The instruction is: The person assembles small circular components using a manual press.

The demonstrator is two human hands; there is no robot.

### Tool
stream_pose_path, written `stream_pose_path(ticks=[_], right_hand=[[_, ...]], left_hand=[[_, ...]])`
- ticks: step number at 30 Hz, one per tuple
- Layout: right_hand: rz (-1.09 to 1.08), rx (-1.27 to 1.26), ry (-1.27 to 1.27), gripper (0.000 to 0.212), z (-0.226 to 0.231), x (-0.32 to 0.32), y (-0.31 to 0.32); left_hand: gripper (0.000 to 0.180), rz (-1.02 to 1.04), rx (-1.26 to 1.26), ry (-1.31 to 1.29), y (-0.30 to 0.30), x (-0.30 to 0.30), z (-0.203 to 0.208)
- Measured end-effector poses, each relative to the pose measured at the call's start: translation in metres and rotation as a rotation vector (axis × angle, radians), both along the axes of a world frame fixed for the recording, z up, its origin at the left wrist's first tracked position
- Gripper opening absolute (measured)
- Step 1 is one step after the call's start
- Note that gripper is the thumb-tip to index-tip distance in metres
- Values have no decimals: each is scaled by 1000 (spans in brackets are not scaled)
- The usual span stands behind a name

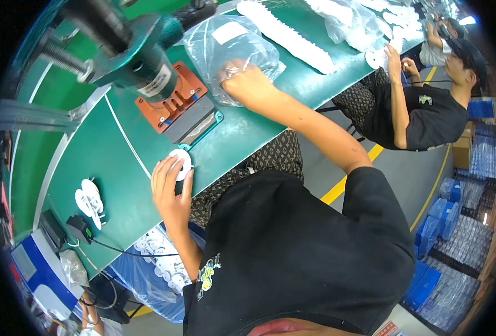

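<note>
At the near edge of the green table, my left hand (171, 187) grips a white round plastic disc (182, 163) between thumb and fingers. My right hand (241, 81) reaches into a clear plastic bag (206, 47) farther along the table. Its fingers look curled, but the film and the hand itself hide whatever they hold. Between the hands stands a bench press with an orange plate (169, 98) above a dark block (189, 123) on a teal base. The disc lies just in front of that base.
Several white disc parts (90, 200) lie at the left. A long row of stacked white discs (287, 36) is beyond the bag. Below the table edge, a blue-lined container (138, 280) holds many white pieces. A co-worker (433, 106) sits at the right; a blue-and-white device (40, 274) is lower left.
</note>
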State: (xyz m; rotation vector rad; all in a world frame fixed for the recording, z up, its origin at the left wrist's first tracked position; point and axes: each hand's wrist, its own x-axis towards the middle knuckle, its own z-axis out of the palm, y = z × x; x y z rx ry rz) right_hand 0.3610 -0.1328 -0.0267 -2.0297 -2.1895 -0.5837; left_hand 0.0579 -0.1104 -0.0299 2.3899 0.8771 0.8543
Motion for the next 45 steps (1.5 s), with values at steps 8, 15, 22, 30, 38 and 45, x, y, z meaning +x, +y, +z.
stream_pose_path(ticks=[8, 15, 22, 30, 38, 45], right_hand=[[9, -71, -64, 12, 6, -4, 6], [86, 12, -77, 11, -4, 5, 16], [-232, 146, 639, 17, 16, -14, -42], [-94, 131, 2075, 32, 17, -41, -76], [85, 60, 1571, 15, 0, -119, -84], [138, 68, 1507, 16, -8, -115, -81]], left_hand=[[30, -31, -13, -15, 2, 1, 0], [28, 0, 15, -21, 0, -1, 0], [31, 38, 2, -22, -4, 4, 6], [34, -129, -67, -11, -8, -4, 2], [35, -149, -81, -51, -13, 18, 2], [36, -149, -134, -41, -11, 16, 3]])
